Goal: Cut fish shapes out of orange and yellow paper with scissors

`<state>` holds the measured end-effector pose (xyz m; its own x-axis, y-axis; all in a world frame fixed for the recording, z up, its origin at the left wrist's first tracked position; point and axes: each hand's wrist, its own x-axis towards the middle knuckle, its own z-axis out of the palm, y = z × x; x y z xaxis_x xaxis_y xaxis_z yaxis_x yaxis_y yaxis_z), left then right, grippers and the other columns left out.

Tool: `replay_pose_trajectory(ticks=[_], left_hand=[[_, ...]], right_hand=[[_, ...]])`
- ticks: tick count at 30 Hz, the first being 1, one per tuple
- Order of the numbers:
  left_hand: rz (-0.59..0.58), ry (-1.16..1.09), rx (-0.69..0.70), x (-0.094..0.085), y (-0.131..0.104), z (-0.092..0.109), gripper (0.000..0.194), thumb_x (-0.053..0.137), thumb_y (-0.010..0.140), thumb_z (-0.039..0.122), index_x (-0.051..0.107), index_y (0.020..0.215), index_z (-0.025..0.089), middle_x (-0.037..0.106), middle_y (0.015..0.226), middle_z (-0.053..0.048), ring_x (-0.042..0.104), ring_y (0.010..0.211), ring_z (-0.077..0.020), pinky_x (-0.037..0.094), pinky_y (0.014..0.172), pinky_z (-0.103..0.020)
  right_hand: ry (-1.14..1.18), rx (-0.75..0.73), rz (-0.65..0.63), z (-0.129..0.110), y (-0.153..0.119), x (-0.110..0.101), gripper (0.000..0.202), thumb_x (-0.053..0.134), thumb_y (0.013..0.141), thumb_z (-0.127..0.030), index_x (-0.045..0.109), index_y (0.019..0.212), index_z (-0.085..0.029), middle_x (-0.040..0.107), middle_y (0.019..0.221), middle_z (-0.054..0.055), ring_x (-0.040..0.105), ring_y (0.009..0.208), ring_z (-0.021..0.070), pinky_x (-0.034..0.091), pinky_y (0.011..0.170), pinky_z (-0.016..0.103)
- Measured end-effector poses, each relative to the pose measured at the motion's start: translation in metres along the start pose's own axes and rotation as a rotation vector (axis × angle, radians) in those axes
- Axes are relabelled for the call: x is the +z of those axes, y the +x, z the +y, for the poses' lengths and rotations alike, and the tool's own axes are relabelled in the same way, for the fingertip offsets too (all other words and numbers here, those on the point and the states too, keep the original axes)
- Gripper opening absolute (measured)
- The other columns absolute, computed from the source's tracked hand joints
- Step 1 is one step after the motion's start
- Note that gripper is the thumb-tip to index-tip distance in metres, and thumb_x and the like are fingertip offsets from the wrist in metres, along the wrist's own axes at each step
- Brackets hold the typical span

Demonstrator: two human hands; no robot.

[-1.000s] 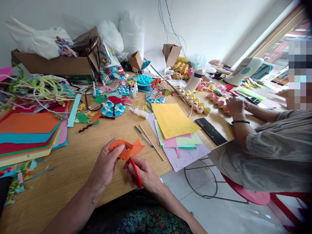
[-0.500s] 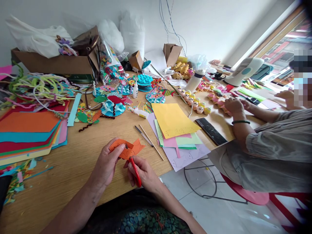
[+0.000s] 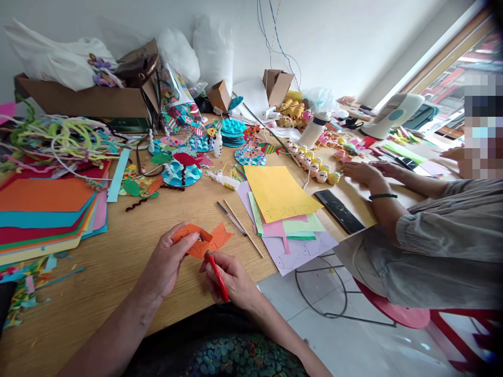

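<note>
left hand (image 3: 167,259) pinching some orange paper (image 3: 221,237), right hand (image 3: 234,277) gripping red scissors (image 3: 217,276) right up against it, pen (image 3: 231,218) just past both hands

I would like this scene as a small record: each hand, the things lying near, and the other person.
Left hand: holds orange paper, drawn on
Right hand: grips red-handled scissors against the orange paper
Lying nearby: pen and thin wooden stick
Farther right: yellow sheet above lilac sheet
Other person: a hand near small figures on the table
</note>
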<state>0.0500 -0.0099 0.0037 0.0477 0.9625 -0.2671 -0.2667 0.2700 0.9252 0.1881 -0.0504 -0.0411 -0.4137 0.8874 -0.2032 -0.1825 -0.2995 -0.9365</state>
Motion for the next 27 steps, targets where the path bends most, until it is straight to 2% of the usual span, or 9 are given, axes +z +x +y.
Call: replay_pose_trajectory(ticks=[3, 14, 27], left_hand=[[-0.017, 0.008, -0.004, -0.0029, 0.0001, 0.0008, 0.012, 0.073, 0.060, 0.026, 0.068, 0.065, 0.016, 0.067, 0.063, 0.002, 0.055, 0.062, -0.0110, 0.043, 0.060, -0.021], [0.053, 0.006, -0.027, -0.0069, -0.0004, -0.0003, 0.015, 0.075, 0.056, 0.028, 0.069, 0.063, 0.017, 0.068, 0.061, 0.002, 0.055, 0.062, -0.0118, 0.042, 0.059, -0.020], [-0.016, 0.047, 0.005, -0.0087, 0.0012, 0.0023, 0.008, 0.073, 0.059, 0.024, 0.068, 0.061, 0.018, 0.065, 0.058, 0.004, 0.053, 0.058, -0.0104, 0.040, 0.056, -0.020]], right_hand=[[0.007, 0.004, -0.002, 0.0002, -0.0006, 0.0002, 0.046, 0.058, 0.079, -0.059, 0.059, 0.081, -0.013, 0.045, 0.048, -0.007, 0.041, 0.036, 0.0049, 0.031, 0.034, 0.016], [-0.009, -0.003, -0.016, 0.0010, -0.0027, -0.0001, 0.042, 0.059, 0.080, -0.054, 0.060, 0.081, -0.012, 0.045, 0.047, -0.007, 0.041, 0.036, 0.0047, 0.030, 0.035, 0.016], [-0.071, 0.017, -0.044, -0.0039, -0.0069, -0.0029, 0.051, 0.054, 0.079, -0.063, 0.059, 0.080, -0.012, 0.045, 0.048, -0.006, 0.041, 0.035, 0.0050, 0.028, 0.034, 0.016]])
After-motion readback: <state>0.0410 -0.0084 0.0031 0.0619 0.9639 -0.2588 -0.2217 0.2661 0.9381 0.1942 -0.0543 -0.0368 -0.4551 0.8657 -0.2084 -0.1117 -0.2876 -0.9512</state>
